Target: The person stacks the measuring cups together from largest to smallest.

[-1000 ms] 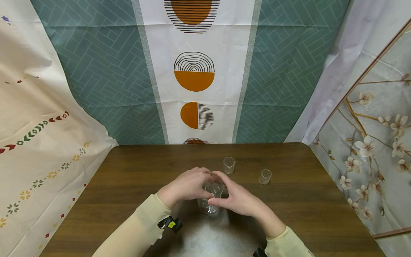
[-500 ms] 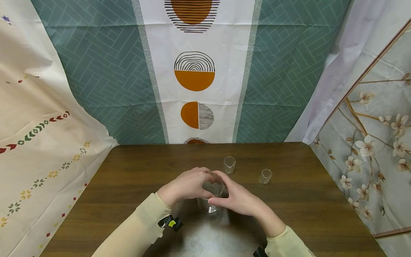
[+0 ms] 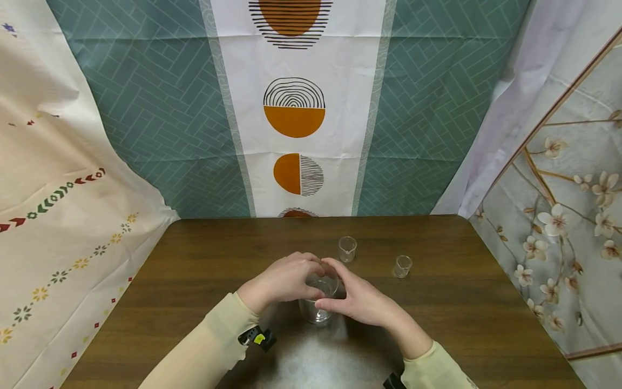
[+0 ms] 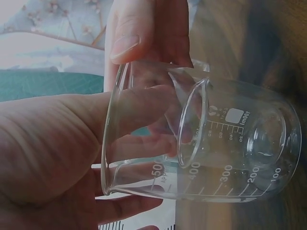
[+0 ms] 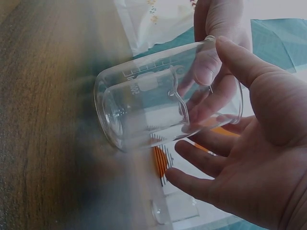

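Observation:
A large clear glass beaker [image 3: 318, 316] stands upright on the table, with a smaller beaker [image 4: 225, 139] inside it, near its bottom. My left hand [image 3: 286, 278] reaches over the mouth from the left, its thumb and some fingers bent down inside the rim. The fingertips end close to the small beaker's rim; whether they touch it is unclear. From the right, my right hand [image 3: 362, 300] holds the large beaker near its rim, thumb in front and index finger behind. The right hand's lower fingers [image 5: 196, 187] are spread away from the glass in the right wrist view.
Behind the hands, a small glass beaker [image 3: 347, 249] stands on the wooden table [image 3: 218, 243]. A still smaller one [image 3: 401, 267] is farther right. Patterned cloths [image 3: 413, 108] hang behind the table and at its sides.
Both hands and the large beaker stay in place. Inside the large beaker, the glass reflections sit lower than one second ago, as though the small beaker has sunk a little.

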A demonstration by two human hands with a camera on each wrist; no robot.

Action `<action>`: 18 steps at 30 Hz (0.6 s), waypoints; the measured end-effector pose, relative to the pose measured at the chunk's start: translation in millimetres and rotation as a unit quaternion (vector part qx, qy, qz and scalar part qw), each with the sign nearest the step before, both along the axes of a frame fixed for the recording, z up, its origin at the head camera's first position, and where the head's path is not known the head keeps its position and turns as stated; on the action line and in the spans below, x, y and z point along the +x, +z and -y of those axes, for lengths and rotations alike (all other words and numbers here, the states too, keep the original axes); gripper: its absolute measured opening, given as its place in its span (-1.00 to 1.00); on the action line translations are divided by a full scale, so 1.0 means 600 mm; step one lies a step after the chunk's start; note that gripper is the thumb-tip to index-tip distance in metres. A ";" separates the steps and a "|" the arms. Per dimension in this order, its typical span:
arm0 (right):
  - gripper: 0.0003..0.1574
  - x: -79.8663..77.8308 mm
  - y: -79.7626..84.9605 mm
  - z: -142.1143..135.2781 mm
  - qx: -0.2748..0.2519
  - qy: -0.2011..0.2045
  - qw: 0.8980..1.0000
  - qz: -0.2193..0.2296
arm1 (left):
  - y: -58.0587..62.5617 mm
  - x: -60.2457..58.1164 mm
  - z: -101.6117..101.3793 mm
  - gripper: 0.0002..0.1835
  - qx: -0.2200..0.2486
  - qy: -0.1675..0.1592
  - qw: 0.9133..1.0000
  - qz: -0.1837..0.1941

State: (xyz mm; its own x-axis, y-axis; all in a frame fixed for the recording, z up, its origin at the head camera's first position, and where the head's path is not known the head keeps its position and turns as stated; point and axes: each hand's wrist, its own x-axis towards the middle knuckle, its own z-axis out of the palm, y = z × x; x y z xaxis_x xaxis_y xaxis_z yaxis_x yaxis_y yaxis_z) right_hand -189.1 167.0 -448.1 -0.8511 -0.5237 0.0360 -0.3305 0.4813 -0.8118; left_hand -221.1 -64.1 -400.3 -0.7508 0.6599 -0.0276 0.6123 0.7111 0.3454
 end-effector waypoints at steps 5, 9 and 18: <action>0.18 0.000 0.001 0.002 0.004 -0.006 1.000 0.003 | -0.006 0.002 0.005 -0.60 0.015 0.009 1.000 -0.009; 0.20 0.001 0.001 0.003 0.005 -0.009 1.000 0.004 | -0.008 0.005 0.009 -0.60 0.033 0.017 0.999 -0.009; 0.17 0.001 0.000 0.002 0.003 -0.007 1.000 0.004 | -0.012 0.008 0.019 -0.61 0.065 0.024 0.998 -0.007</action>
State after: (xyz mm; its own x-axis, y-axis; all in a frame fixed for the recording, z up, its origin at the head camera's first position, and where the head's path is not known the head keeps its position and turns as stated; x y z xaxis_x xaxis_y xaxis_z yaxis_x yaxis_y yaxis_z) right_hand -188.5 165.5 -448.3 -0.8588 -0.5116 0.0263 -0.3175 0.4913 -0.8110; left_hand -216.4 -75.3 -407.5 -0.7817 0.6202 0.0660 0.5834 0.6896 0.4291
